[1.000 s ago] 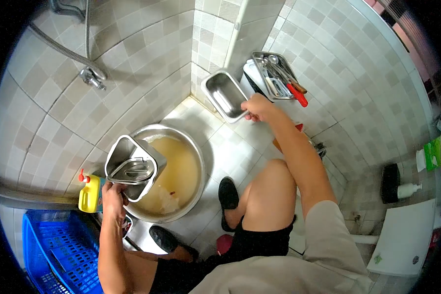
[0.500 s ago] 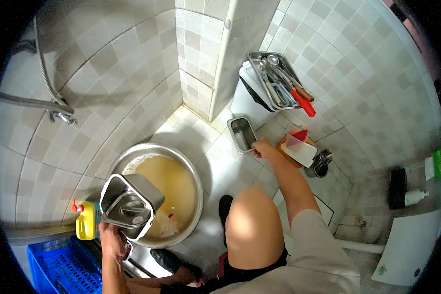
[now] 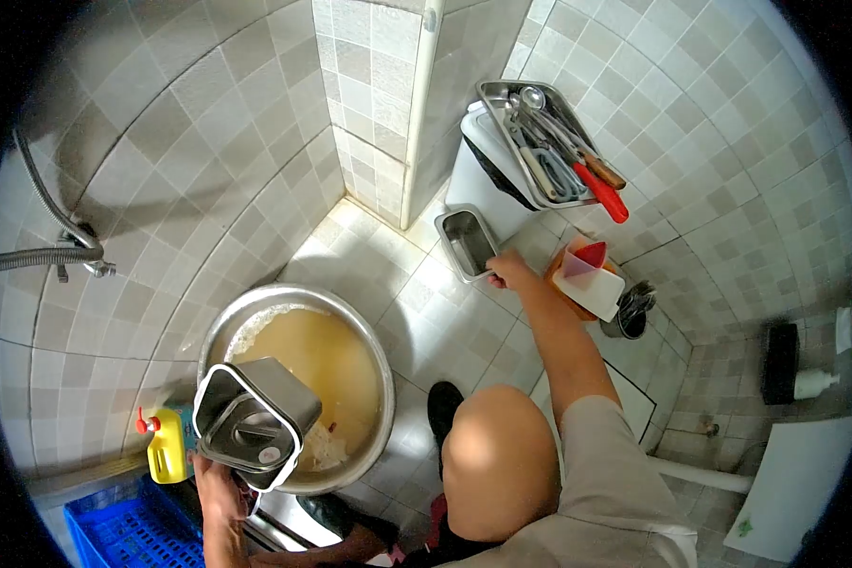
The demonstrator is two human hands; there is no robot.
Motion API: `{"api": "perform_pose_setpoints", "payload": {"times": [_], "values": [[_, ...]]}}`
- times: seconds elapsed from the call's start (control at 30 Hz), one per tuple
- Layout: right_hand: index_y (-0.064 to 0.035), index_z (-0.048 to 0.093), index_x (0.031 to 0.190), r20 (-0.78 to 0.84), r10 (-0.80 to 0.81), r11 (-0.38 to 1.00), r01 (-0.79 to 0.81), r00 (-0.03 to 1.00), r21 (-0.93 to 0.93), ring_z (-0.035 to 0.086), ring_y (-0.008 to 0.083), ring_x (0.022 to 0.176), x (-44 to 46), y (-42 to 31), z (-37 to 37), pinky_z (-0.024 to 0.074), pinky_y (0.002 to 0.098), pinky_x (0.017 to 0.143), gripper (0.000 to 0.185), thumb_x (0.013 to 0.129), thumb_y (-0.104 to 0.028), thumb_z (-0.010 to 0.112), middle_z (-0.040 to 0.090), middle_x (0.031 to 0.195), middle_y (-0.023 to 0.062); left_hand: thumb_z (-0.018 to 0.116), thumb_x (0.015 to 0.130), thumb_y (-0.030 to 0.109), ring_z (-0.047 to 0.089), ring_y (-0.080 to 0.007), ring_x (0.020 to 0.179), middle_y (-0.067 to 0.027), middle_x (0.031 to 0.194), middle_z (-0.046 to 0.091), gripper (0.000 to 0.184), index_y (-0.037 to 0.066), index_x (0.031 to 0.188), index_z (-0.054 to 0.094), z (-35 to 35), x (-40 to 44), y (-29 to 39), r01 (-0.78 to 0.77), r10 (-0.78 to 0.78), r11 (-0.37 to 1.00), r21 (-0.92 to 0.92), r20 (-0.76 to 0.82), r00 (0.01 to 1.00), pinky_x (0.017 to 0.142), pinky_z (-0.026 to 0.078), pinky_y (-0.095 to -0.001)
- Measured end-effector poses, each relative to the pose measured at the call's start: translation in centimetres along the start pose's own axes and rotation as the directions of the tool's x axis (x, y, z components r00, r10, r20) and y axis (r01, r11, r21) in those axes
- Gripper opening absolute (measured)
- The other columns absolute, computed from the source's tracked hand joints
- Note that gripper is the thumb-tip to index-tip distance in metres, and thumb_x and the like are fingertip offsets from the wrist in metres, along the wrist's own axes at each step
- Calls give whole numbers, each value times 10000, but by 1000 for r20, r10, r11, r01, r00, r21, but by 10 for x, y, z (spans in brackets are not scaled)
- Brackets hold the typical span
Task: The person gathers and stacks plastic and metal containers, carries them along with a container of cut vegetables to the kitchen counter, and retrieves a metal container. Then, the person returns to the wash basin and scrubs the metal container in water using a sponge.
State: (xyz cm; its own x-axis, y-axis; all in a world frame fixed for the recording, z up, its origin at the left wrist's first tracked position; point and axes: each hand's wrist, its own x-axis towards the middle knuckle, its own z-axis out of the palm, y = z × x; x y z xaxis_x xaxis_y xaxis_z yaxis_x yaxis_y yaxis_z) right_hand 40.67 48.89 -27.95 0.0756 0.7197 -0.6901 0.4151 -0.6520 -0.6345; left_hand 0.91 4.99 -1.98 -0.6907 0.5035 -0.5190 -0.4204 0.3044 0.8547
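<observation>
My right hand (image 3: 509, 272) grips the near end of a small rectangular metal pan (image 3: 467, 243), held low over the floor beside a white bin. At the lower left, my left hand (image 3: 220, 488) is closed on the rim of a deep metal container (image 3: 289, 398). A metal lid (image 3: 249, 434) with a handle and a round sticker lies inside its opening. The container is tilted over the left side of a large round metal basin (image 3: 385, 379), which holds cloudy yellowish water (image 3: 327, 355) with foam along its edge.
A metal tray of utensils (image 3: 554, 151) rests on the white bin (image 3: 488, 185). Orange and white containers (image 3: 589, 284) and a utensil pot (image 3: 627, 322) stand at right. A yellow bottle (image 3: 168, 447) and blue crate (image 3: 133, 530) are at lower left.
My right hand has lowered the small pan toward the floor beside the bin. My left hand still holds the deep container, now lower in view. The camera view has shifted.
</observation>
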Motion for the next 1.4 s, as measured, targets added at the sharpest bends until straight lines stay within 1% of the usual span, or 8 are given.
{"api": "perform_pose_setpoints", "payload": {"times": [0.27, 0.47, 0.6, 0.67, 0.8, 1.0, 1.17, 1.4], "values": [[9, 591, 880, 45, 6, 998, -9, 999, 69, 530, 184, 478, 6, -1, 3, 461, 341, 412, 145, 860, -114, 666, 597, 667, 119, 495, 907, 32, 675, -199, 715, -143, 1017, 685, 299, -17, 1188, 584, 0, 2, -6, 31, -34, 999, -42, -69, 997, 568, 553, -291], [-37, 591, 959, 32, -24, 980, 17, 999, 199, 529, 179, 494, -23, 5, 4, 504, 347, 450, 407, 867, -410, 725, 560, 669, 71, 508, 896, 39, 598, -134, 575, -87, 877, 688, 263, -9, 1135, 607, -5, -10, 8, 63, -59, 986, 154, -34, 998, 471, 455, -245], [-39, 564, 1097, -12, 34, 999, -33, 999, 38, 548, 174, 560, -93, -12, 0, 512, 334, 479, 544, 898, -542, 619, 586, 765, 52, 512, 892, 67, 544, -132, 597, -60, 781, 620, 224, -9, 1077, 613, -7, -11, 3, 16, -22, 979, 203, 24, 999, 495, 418, -282], [-24, 547, 1131, 96, -200, 971, 211, 975, -114, 579, 186, 619, -153, -47, 5, 495, 365, 472, 466, 930, -440, 603, 587, 780, 73, 523, 886, 68, 564, -159, 673, -91, 857, 651, 235, -32, 1069, 631, -18, 0, -19, 20, -21, 990, 137, 6, 1000, 572, 441, -297], [-25, 575, 1132, 515, -702, 498, 856, 492, -138, 618, 205, 736, -302, -111, 38, 529, 362, 624, 345, 928, -299, 621, 642, 931, 108, 573, 844, 68, 586, -170, 726, -107, 921, 680, 281, -81, 1072, 642, 6, -23, 6, -83, 59, 943, 321, 82, 995, 635, 458, -315], [-23, 612, 1000, 660, -688, -408, 913, -300, -10, 621, 307, 842, -474, -121, 123, 511, 427, 741, 281, 843, -239, 696, 596, 906, 136, 586, 803, 93, 680, -270, 856, -222, 909, 713, 313, -94, 1044, 656, 8, -9, -17, -301, 263, 853, 427, 147, 954, 795, 510, -381], [12, 607, 973, 787, -580, -576, 788, -208, -216, 638, 304, 833, -474, -94, 173, 499, 422, 738, 278, 808, -198, 683, 614, 873, 138, 557, 792, 170, 657, -463, 938, -329, 921, 664, 342, -80, 1007, 650, 16, -28, 3, -378, 371, 751, 542, 127, 920, 828, 512, -463], [31, 610, 1110, 770, -610, -618, 722, -190, -311, 628, 285, 882, -467, -92, 187, 490, 412, 749, 342, 796, -103, 625, 649, 991, 154, 559, 841, 136, 668, -418, 962, -285, 997, 681, 436, -45, 1237, 566, 7, -15, -4, -599, 588, 731, 328, 143, 796, 844, 511, -438]]}}
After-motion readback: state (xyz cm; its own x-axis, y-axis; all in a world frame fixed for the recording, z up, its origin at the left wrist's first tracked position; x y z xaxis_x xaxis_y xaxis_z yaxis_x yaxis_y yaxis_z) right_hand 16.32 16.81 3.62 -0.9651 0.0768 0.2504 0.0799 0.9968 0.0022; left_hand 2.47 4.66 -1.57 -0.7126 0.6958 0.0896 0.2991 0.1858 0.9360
